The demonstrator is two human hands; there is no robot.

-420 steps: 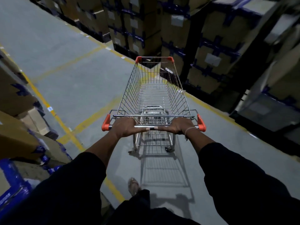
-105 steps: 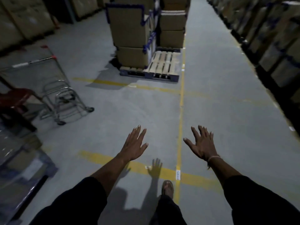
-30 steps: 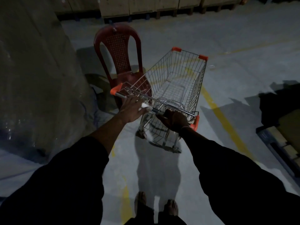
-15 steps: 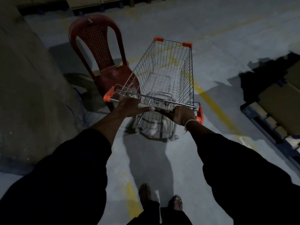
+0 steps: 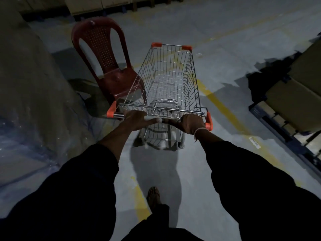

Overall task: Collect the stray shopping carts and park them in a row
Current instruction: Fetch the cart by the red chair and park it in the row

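A wire shopping cart (image 5: 192,75) with orange corner caps stands on the grey floor straight ahead of me, its basket empty. My left hand (image 5: 137,119) grips the left half of the metal handle bar (image 5: 119,116). My right hand (image 5: 190,123) grips the right half, beside the orange end cap. Both arms reach forward in dark sleeves. The cart's rear wheels show below the handle; the front wheels are hidden by the basket.
A dark red plastic chair (image 5: 106,63) stands close against the cart's left side. A tall wrapped pallet load (image 5: 29,94) fills the left. Cardboard boxes on a blue pallet (image 5: 291,101) sit at the right. Yellow floor lines (image 5: 224,108) run under the cart.
The cart has swung round with both hands still on its handle, so it now points more squarely ahead. The chair and the boxes at the right sit closer in view.
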